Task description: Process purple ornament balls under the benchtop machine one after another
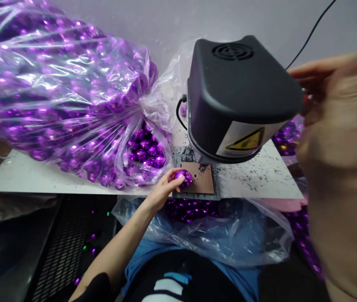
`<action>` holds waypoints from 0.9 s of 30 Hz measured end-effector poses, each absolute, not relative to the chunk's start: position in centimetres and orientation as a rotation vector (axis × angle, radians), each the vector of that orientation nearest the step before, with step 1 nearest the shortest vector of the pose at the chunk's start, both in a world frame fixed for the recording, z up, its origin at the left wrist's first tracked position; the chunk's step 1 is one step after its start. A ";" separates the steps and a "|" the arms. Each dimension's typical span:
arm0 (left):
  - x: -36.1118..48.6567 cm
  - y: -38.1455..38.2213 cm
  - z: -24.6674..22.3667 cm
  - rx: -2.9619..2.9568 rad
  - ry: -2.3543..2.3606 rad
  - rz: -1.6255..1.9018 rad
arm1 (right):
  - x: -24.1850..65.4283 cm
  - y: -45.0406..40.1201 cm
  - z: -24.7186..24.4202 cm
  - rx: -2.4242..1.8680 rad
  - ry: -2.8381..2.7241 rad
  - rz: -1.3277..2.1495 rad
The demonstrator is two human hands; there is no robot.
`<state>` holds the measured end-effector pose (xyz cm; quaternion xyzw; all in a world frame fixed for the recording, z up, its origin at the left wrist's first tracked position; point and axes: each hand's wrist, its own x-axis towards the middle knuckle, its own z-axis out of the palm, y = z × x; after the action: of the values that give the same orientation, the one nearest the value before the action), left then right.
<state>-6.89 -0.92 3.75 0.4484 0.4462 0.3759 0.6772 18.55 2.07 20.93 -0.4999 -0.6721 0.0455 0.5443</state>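
Between the fingers of my left hand (168, 184) is a shiny purple faceted ball (186, 178). The ball is over the left part of a brown board (204, 180) that has a small dark hole. This board lies on a dark base plate at the table's front edge. Above it stands a black machine (244, 84) with a round vent on top and a yellow warning label. My right hand (332, 92) reaches up along the machine's right side. Its fingers are partly hidden behind the housing and blurred, so what they touch does not show.
A big clear bag of purple balls (71, 105) lies on the left of the white table (55, 176), its mouth open toward the machine. An open plastic bag (244, 235) with purple balls rests on my lap. Dark shavings (250, 176) are scattered right of the board.
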 end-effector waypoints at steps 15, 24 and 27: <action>-3.9 1.2 1.3 1.946 1.312 0.967 | 16.6 4.0 20.5 -1.055 -1.467 0.163; -1.9 1.5 1.1 2.131 1.346 0.891 | 16.8 3.7 20.6 -1.107 -1.495 0.153; -1.4 1.1 0.9 2.095 1.342 0.893 | 16.9 3.6 20.6 -1.129 -1.500 0.137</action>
<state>-1.37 1.15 0.87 0.7680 0.4921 0.3274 0.2465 16.91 3.64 20.62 -0.4848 -0.6442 0.0589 0.5887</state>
